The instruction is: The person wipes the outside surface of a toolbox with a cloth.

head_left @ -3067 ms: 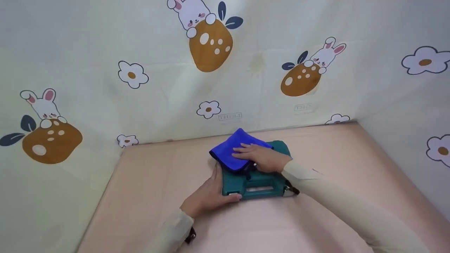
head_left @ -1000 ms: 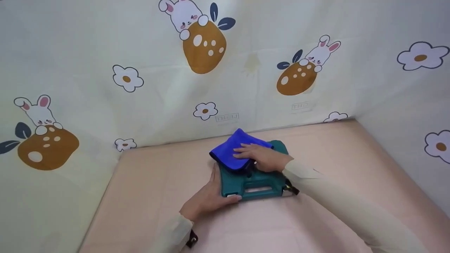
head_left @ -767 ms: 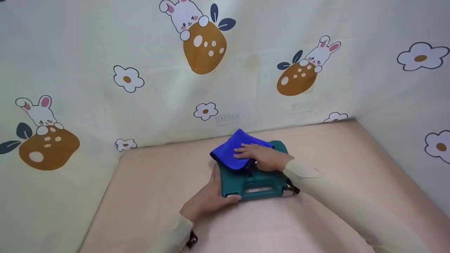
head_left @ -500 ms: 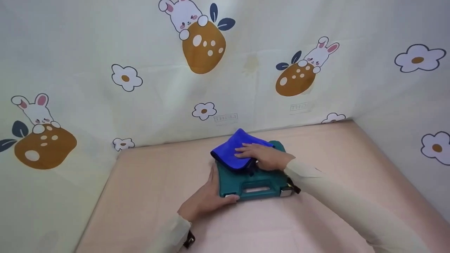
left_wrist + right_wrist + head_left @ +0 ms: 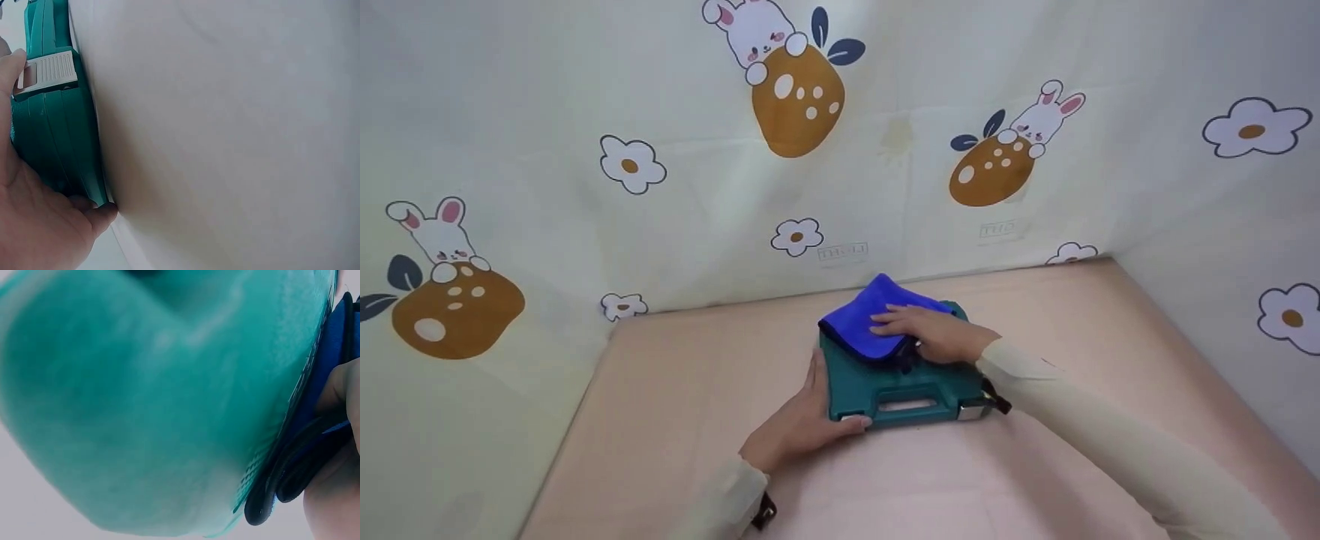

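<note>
A green plastic carrying case [image 5: 859, 386] lies flat on the pink surface, its handle and metal latches towards me. Folded on top is a blue cloth [image 5: 855, 319] with black edging. My right hand [image 5: 941, 334] holds this cloth against the lid, fingers spread over it; in the right wrist view the thumb side catches a fold of the cloth [image 5: 329, 354]. My left hand [image 5: 799, 424] grips the case's near left corner, with the thumb by a latch [image 5: 48, 73] and the fingers along the left side. The right hand and cloth hide much of the lid.
A pale fabric wall [image 5: 697, 210] printed with rabbits and flowers stands close behind the case, and similar walls rise at left and right. The pink tabletop [image 5: 682, 397] extends around the case. Dark straps [image 5: 765, 512] hang at both wrists.
My right hand and the cloth have slid slightly right across the lid, uncovering more of its left part. The left hand keeps its place on the case.
</note>
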`<state>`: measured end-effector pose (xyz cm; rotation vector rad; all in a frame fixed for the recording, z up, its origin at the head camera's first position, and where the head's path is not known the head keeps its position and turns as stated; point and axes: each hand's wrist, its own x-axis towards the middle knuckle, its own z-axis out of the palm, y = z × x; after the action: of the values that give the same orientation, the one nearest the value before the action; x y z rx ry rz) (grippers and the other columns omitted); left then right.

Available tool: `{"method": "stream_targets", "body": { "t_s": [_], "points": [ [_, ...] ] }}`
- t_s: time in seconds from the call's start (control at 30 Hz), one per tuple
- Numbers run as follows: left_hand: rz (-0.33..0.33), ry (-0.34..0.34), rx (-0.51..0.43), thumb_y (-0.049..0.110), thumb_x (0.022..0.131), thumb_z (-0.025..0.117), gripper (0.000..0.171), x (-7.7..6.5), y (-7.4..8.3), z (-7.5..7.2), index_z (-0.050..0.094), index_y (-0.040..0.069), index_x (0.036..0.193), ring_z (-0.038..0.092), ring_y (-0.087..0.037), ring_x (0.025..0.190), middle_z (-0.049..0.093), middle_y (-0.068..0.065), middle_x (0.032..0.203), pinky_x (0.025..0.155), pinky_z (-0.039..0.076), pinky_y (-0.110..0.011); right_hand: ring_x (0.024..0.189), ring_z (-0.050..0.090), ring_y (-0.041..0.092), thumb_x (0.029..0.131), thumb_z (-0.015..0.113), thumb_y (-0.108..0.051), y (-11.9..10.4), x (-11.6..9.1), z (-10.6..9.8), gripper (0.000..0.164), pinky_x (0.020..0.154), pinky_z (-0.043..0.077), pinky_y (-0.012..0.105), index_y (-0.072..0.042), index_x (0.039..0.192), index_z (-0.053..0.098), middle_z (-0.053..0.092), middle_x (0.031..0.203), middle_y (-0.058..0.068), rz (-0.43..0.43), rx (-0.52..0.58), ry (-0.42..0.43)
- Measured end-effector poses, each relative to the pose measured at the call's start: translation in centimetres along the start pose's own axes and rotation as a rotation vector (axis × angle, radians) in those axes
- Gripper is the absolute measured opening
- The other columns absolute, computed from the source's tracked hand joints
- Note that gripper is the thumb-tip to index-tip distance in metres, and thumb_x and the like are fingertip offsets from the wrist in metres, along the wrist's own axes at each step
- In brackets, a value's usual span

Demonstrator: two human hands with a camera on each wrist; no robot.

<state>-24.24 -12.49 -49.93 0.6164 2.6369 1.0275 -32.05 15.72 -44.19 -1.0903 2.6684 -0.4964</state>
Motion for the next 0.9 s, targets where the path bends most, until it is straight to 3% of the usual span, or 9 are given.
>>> {"method": "stream_targets", "body": {
  "t_s": [0.23,0.6,0.9],
  "points": [
    [-0.035,-0.012,0.019,0.074,0.081,0.068,0.134,-0.1,0.3,0.0,-0.022,0.011,0.158,0.032,-0.037,0.144,-0.009,-0.015,0.167,0.113,0.031,-0.051,0.151,0.019,0.025,0.094,0.054,0.014,0.7,-0.8,0.1,0.067,0.118,0.019,0.051,-0.019,0.153,0.050,0.036,0.160,-0.003,-0.037,-0.012,0.032],
    [-0.030,-0.008,0.034,0.075,0.081,0.067,0.135,0.0,0.1,0.1,-0.023,0.011,0.158,0.028,-0.036,0.146,-0.011,-0.013,0.168,0.114,0.029,-0.051,0.151,0.020,0.026,0.095,0.053,0.012,1.9,-2.4,0.1,0.067,0.116,0.022,0.052,-0.021,0.153,0.049,0.036,0.161,-0.003,-0.027,0.006,0.068],
    [-0.068,-0.019,0.041,0.078,0.078,0.067,0.138,0.1,0.2,0.1,-0.025,0.014,0.158,0.026,-0.036,0.147,-0.012,-0.012,0.168,0.114,0.028,-0.052,0.151,0.018,0.026,0.095,0.052,0.011,2.7,-3.2,0.1,0.069,0.117,0.019,0.054,-0.022,0.155,0.046,0.034,0.162,-0.002,-0.004,-0.001,0.086]
  ]
}}
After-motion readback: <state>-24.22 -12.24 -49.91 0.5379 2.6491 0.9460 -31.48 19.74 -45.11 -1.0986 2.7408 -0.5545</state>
